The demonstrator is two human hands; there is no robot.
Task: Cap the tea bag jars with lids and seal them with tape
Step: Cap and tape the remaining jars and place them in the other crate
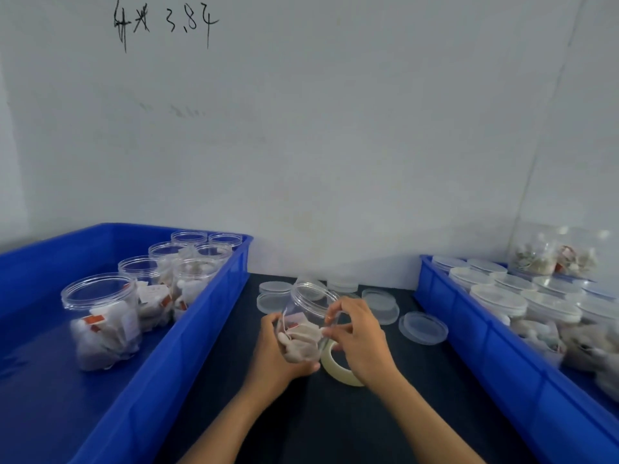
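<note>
Dark table: blue bins flank hands, loose lids.

Two bright blue plastic bins and, clear jars of off-white tea bags with red-orange tags, translucent whitish lids, pale cream tape roll, black tabletop, grey-white wall with black handwriting

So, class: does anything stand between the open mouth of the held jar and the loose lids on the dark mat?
Nothing visible does. The jar, gripped by the left hand and right hand, has its mouth bare, and the loose lids lie unobstructed just beyond.
</note>
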